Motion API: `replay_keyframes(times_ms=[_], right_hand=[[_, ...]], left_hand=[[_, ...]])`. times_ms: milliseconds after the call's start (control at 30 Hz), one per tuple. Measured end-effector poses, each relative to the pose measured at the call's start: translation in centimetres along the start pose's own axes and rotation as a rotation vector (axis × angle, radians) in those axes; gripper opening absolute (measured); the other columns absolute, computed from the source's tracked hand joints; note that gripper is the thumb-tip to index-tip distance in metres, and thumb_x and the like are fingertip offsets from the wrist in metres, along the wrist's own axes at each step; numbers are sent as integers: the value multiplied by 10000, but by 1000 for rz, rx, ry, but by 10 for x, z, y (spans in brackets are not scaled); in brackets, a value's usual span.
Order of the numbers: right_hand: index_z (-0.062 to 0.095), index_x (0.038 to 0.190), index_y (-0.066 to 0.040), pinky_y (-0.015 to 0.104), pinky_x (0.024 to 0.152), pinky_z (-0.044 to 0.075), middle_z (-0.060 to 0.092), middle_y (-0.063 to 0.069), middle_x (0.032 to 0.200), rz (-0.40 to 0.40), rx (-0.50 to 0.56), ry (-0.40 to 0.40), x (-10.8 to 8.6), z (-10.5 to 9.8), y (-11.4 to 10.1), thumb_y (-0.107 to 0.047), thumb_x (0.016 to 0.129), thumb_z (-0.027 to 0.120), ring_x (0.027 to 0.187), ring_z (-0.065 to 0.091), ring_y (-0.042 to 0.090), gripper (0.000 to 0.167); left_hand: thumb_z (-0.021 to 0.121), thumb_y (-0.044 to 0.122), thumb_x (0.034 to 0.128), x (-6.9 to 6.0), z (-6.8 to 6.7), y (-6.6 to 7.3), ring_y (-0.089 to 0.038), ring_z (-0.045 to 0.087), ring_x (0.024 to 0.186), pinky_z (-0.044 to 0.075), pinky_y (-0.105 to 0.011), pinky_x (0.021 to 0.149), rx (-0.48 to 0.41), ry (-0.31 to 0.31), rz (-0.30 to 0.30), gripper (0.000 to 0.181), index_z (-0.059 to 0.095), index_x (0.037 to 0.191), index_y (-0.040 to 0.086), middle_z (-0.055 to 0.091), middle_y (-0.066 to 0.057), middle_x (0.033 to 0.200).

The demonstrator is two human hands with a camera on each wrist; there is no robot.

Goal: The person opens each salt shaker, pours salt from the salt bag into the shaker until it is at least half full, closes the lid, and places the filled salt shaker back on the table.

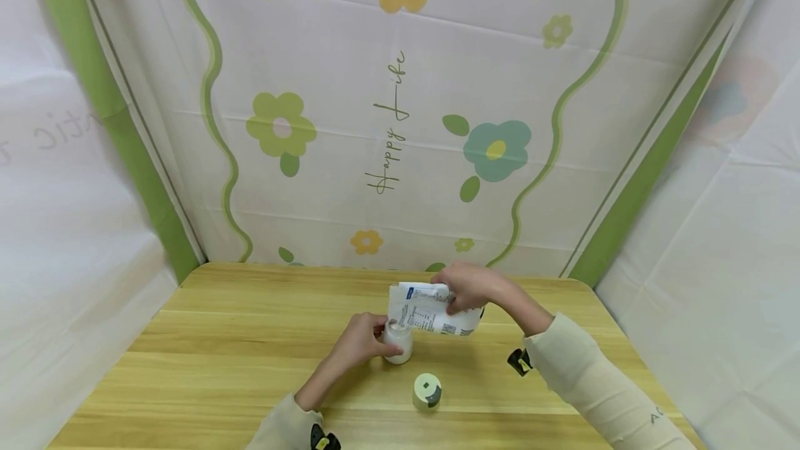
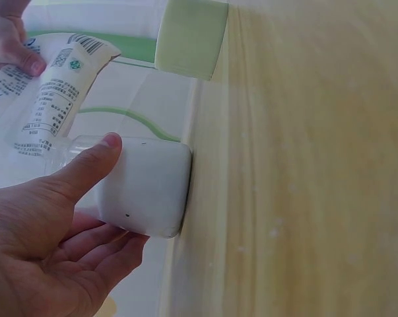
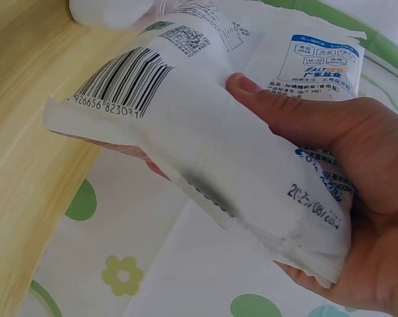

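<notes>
My left hand (image 1: pixel 357 340) grips a small clear jar (image 1: pixel 400 346) that stands upright on the table. White contents (image 2: pixel 149 188) fill most of it in the left wrist view. A white printed bag of salt (image 1: pixel 428 314) is held in my right hand (image 1: pixel 471 288), tilted with its end at the jar's mouth. In the right wrist view, the thumb presses into the bag (image 3: pixel 179 132), and a barcode and date stamp show. Whether salt is flowing is hidden. In front of the jar, apart from both hands, sits a pale green lid (image 1: pixel 425 394) with a grey part.
The wooden table (image 1: pixel 250 339) reaches back to a white curtain (image 1: pixel 350 75) with printed flowers. Similar white cloth hangs on the left and right sides. Each sleeve has a black strap (image 1: pixel 520 362) near the wrist.
</notes>
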State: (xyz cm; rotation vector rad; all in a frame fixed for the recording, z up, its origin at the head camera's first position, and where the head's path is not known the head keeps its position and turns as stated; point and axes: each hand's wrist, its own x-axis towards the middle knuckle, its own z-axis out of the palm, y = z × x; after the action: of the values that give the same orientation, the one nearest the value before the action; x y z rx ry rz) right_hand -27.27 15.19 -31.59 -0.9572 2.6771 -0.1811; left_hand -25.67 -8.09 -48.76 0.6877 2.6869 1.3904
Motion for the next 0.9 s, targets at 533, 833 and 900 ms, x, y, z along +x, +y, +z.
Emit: replay_keyframes(times_ms=[533,833,900], right_hand=[[703,1068,-89,242,614,569,723,21,896,-6,-15,-7,-2,-2,-2,-20,797,803,722,666,110,297],[705,1065,-88,250,617,573,726,27,911,-2,-17,-5,-1,-2,-1,-21,799,802,731,670,117,291],[705,1061,-89,252,616,572,726,25,909,-1,-20,-4,-1,-2,-1,-23,799,803,729,668,116,288]], left_hand=[[894,199,732,0,0,1,-104,640,841,552,-238,733,-2,-13,-8,391,745,1065,58,757,-50,1000],[902,141,710,-1,-1,2,-248,702,1032,584,-400,905,-7,-24,-1,482,719,1138,18,742,-120,1121],[902,130,708,-1,-1,2,-279,701,1062,576,-419,926,-2,-29,2,487,715,1143,17,738,-129,1137]])
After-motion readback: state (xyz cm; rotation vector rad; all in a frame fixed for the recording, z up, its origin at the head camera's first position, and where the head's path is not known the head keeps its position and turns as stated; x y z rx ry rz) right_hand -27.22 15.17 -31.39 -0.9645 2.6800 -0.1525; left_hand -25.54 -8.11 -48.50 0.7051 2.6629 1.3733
